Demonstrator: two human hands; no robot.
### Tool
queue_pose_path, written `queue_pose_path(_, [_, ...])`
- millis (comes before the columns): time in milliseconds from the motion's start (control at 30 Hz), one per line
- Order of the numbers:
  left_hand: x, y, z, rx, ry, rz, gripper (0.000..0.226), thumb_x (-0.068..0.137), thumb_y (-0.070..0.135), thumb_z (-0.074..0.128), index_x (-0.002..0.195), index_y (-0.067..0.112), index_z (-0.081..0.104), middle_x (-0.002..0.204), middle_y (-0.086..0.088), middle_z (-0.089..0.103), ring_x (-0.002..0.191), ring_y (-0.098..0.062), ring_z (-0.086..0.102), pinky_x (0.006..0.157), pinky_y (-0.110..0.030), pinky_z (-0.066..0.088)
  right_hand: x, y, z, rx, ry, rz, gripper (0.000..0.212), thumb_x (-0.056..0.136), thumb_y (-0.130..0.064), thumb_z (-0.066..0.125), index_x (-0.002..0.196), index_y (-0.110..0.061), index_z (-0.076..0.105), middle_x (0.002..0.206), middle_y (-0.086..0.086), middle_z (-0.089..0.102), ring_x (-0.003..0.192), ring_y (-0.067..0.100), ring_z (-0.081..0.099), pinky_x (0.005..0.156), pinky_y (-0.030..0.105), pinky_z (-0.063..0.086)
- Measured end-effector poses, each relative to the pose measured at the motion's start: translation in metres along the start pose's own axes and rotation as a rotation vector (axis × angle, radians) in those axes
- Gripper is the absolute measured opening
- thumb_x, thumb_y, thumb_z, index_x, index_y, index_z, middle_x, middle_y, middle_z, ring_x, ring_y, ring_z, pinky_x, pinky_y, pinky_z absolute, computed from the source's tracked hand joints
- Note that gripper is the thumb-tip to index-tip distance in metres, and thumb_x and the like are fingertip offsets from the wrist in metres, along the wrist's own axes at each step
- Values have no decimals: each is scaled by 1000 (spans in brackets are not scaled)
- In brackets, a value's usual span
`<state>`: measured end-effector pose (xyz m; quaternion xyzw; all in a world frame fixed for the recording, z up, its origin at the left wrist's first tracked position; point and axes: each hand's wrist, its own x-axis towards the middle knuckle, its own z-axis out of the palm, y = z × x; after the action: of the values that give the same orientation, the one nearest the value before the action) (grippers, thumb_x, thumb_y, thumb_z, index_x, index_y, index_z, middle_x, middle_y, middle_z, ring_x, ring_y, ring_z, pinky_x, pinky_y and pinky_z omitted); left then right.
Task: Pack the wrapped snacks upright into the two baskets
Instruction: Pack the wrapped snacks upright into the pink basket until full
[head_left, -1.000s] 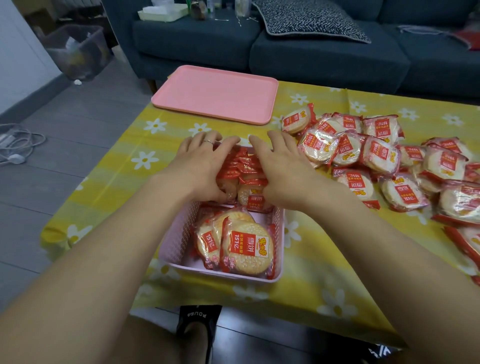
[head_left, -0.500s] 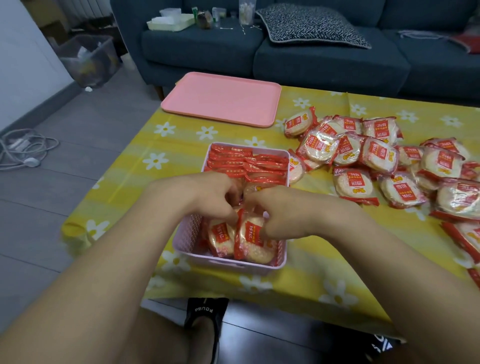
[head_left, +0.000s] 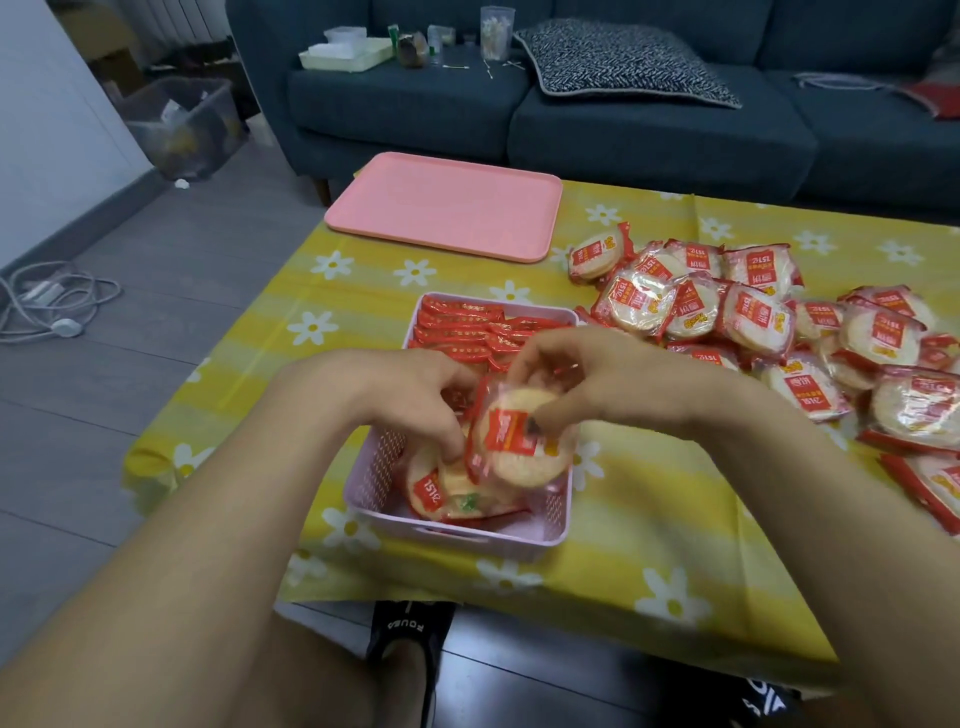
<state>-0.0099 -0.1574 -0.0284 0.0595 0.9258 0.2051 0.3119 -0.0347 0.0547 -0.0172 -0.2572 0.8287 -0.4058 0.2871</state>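
Since half a second ago both hands have lifted one wrapped snack (head_left: 522, 441) clear of the near end of the pink basket (head_left: 457, 532), where it is now tilted, the right hand (head_left: 587, 382) pinching its top edge and the left hand (head_left: 415, 400) curled at its side. Upright snacks (head_left: 467, 325) fill the basket's far end, more lie flat below. Loose snacks (head_left: 769, 322) are heaped to the right on the yellow tablecloth (head_left: 675, 519), a pink tray (head_left: 447, 205) beyond.

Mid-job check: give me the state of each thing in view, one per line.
Basket: far end packed upright, near end loose.
Lifted snack: held over the basket's near end.
Right hand: pinching the lifted snack.
Left hand: fingers in the basket.
Snack pile: unpacked, lying flat.
Pink tray: bare.
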Motion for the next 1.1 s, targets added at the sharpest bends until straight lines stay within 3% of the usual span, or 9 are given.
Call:
queue_pose_path(100, [-4, 0, 1, -4, -12, -30, 35, 65, 32, 83, 94, 31, 63, 98, 8, 71, 90, -11, 65, 86, -34, 55, 1, 1, -8, 224, 167, -5, 35, 80, 9, 68, 108, -12, 65, 109, 14, 64, 96, 29, 65, 82, 44, 57])
queue_pose_path(200, [-3, 1, 2, 24, -34, -38, 34, 63, 34, 85, 89, 23, 66, 78, 6, 65, 70, -12, 56, 66, -33, 47, 4, 1, -11, 190, 339, -15, 40, 77, 10, 67, 109, -14, 61, 108, 7, 64, 99, 32, 64, 78, 53, 57])
queue_pose_path(333, [-4, 2, 3, 48, -83, -68, 33, 66, 37, 87, 89, 23, 68, 66, 12, 58, 65, -12, 51, 60, -28, 36, 3, -9, -5, -296, 498, -210, 24, 78, -10, 68, 99, -21, 68, 94, -7, 62, 80, 10, 58, 66, 20, 46])
queue_pose_path(400, [-6, 4, 2, 54, -104, -76, 36, 66, 40, 88, 93, 27, 68, 79, 9, 68, 76, -16, 60, 66, -30, 41, 6, -11, 4, -489, 491, -296, 19, 82, -17, 65, 100, -20, 73, 94, -1, 60, 84, 14, 55, 69, 19, 42])
queue_pose_path(500, [-8, 5, -1, 70, -91, -93, 37, 65, 40, 89, 96, 30, 70, 101, 5, 72, 97, -17, 66, 72, -28, 46, 18, -5, 26, -676, 395, -331, 19, 82, -16, 62, 99, -13, 69, 95, 6, 62, 90, 27, 60, 74, 40, 50])
queue_pose_path(633, [-6, 3, 0, 68, -84, -67, 25, 72, 26, 84, 93, 27, 70, 95, 5, 72, 80, -12, 62, 63, -24, 44, 31, 12, 43, -786, 331, -293, 27, 80, -14, 61, 103, -8, 49, 91, 8, 64, 90, 36, 57, 61, 41, 38])
queue_pose_path(767, [-5, -3, -3, 18, 8, -14, 19, 79, 13, 73, 93, 23, 68, 95, 2, 72, 77, -13, 61, 68, -32, 51, 33, 20, 45, -930, 379, -273, 37, 80, -24, 38, 108, -6, 54, 99, 14, 59, 94, 37, 54, 65, 41, 34])
queue_pose_path(900, [-7, -8, -10, -47, 140, 31, 15, 79, 16, 70, 90, 27, 71, 88, 7, 71, 82, -16, 66, 74, -34, 54, 34, 23, 45, -1031, 446, -189, 49, 78, -24, 32, 117, -9, 58, 107, 15, 56, 95, 35, 53, 68, 36, 23])
queue_pose_path(1100, [-7, -21, -15, -169, 287, 99, 17, 82, 11, 68, 87, 26, 72, 81, 10, 68, 70, -6, 60, 75, -32, 52, 39, 27, 47, -1040, 492, -167, 43, 70, -7, 63, 112, -5, 55, 103, 16, 57, 90, 37, 54, 68, 42, 37])
